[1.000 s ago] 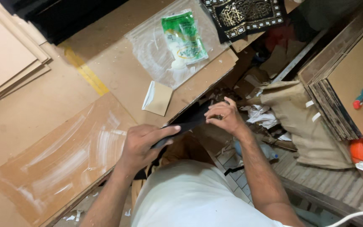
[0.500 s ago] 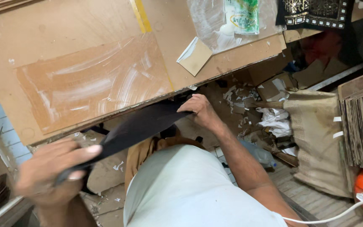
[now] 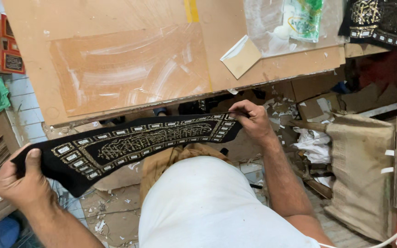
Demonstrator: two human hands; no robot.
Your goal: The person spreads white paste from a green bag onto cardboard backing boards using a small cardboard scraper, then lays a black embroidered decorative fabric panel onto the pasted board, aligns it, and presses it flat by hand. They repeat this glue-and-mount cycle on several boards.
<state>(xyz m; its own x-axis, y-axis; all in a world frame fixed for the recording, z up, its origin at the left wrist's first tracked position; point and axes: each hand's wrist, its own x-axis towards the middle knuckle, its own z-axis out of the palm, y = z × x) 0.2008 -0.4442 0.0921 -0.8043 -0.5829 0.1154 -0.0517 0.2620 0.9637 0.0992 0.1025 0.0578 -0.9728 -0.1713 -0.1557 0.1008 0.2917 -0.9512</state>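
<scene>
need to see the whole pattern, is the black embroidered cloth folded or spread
Spread: the black embroidered cloth is stretched between left hand and right hand.

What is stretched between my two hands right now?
In the head view, a black embroidered cloth with gold patterning spans from the left hand to the right hand, held taut below the board's edge.

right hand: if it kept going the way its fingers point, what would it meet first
The right hand pinches one end of the black embroidered cloth, its fingers pointing up the picture. Going straight on, it would probably meet the edge of the brown board first, though depth is unclear.
</scene>
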